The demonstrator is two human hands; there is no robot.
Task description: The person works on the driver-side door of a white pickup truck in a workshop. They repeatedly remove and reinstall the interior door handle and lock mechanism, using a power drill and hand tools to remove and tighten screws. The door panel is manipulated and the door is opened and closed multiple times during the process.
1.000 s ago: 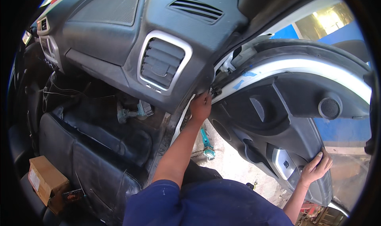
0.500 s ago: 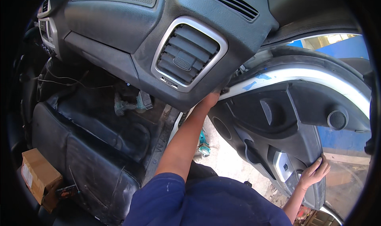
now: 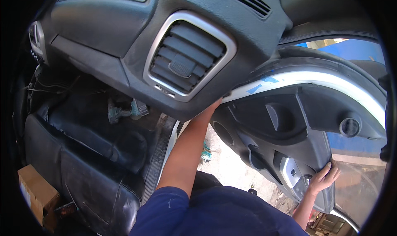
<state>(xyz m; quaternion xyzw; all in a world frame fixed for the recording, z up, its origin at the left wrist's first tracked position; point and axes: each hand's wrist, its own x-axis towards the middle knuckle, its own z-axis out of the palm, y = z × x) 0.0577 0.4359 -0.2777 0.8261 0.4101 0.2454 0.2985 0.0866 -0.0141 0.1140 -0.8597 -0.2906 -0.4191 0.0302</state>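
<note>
My left hand (image 3: 213, 104) reaches under the outer corner of the black dashboard (image 3: 108, 70), beside the door's hinge side; its fingers are hidden. A large silver-rimmed air vent (image 3: 186, 54) sits above it. My right hand (image 3: 321, 178) grips the outer edge of the open car door's black inner panel (image 3: 269, 116), beside a silver switch plate (image 3: 290, 172). The door's white frame (image 3: 316, 78) carries torn blue tape (image 3: 254, 88).
A black leather seat (image 3: 99, 190) is at lower left, with a cardboard box (image 3: 36, 190) on it. A teal object (image 3: 115, 111) lies in the footwell, near hanging wires. Outside, a teal tool (image 3: 206, 154) lies on the pale ground (image 3: 240, 172).
My left hand has gone further under the dashboard corner, its fingers now out of sight. The dashboard fills more of the view. My right hand stays on the door panel's edge.
</note>
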